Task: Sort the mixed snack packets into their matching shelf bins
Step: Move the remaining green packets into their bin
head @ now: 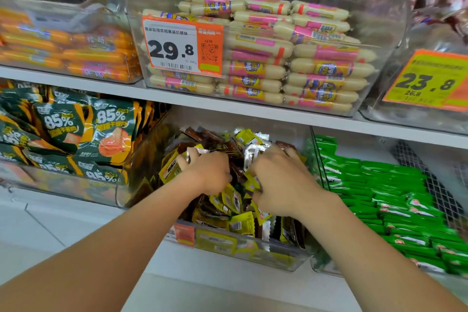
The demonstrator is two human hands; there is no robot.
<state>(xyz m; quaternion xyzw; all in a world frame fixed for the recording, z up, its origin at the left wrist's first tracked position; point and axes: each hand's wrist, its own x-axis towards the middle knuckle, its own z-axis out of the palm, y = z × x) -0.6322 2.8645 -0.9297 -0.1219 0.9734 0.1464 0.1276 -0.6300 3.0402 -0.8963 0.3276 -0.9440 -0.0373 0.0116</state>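
**Both hands in the mixed middle bin**

At far left on the lower shelf, the dark green and orange foil pouches (76, 134) fill their own clear bin, just beside the work.

Next to it is the clear plastic middle bin (278, 258). It holds the task's goods, a loose heap of small yellow, brown and silver snack packets (228, 200).

The left hand (206, 172) reaches into the heap's left side, its fingers curled round a yellow packet (170, 168). The right hand (281, 180) is on the heap's right side with its fingers bent down among the packets. Blur hides whether it holds one.

These packets look light, thin and glossy, so they will likely slide over each other and slip from a loose grasp. A pinch at a crimped end seam, or across the flat face, should hold best. Taking a few at a time seems safer than taking a fistful.

Further right, the bright green packets (392, 197) are stacked in the neighbouring bin, whose clear wall stands near the right hand.

The white shelf board (253, 107) overhead limits how far things can be lifted. The easy way out is back towards the person, over the low front wall. Packets lie heaped close to that rim and could spill.
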